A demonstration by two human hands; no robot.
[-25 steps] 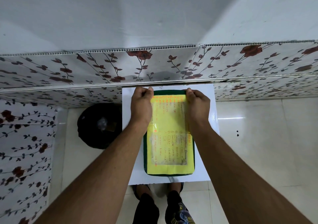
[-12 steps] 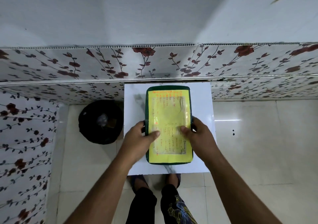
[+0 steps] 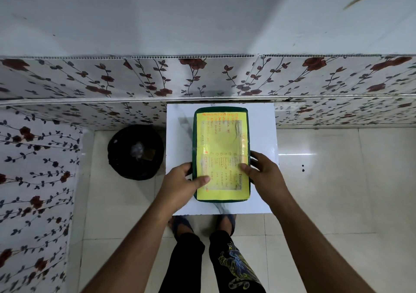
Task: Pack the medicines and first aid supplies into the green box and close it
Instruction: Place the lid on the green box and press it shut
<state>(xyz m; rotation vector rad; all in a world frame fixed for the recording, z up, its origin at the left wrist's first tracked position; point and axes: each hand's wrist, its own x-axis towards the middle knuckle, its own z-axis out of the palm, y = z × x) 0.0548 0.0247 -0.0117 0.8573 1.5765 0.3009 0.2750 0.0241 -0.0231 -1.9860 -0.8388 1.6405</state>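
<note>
The green box point(image 3: 221, 133) lies closed on a small white table point(image 3: 177, 135), its lid covered by a yellow sheet with handwritten lines. My left hand point(image 3: 182, 180) grips the box's near left side, thumb lying on the lid. My right hand point(image 3: 262, 170) grips the near right side, thumb also on the lid. No medicines or supplies are visible outside the box; its inside is hidden.
A black bin point(image 3: 135, 151) with rubbish stands on the tiled floor just left of the table. A floral-patterned wall point(image 3: 202, 79) runs right behind the table and along the left. My feet point(image 3: 202, 223) are at the table's near edge.
Both hands slid from the far end of the lid down to the near sides of the box a second ago. Over the last half second they have hardly moved.
</note>
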